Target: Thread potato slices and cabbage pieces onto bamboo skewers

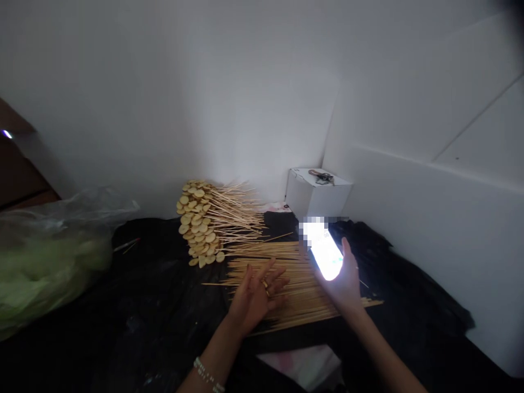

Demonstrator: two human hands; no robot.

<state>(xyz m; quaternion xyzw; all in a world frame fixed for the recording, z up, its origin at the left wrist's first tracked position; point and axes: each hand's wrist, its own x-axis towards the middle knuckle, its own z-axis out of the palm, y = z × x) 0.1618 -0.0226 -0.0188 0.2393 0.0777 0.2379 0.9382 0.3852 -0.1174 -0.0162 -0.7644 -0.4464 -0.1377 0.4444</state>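
On the sheet I see loose sticks in the middle, below the person's left hand and the right hand with its phone, sticks with round slices behind them to the left, a bag farther left, and a box at the back right with a small bundle on top.

At four o'clock the phone glows bright white; the sticks at five are tan, the slices toward nine pale yellow. The sheet below is black, the box at three plain white, the bag farther out toward nine pale green.
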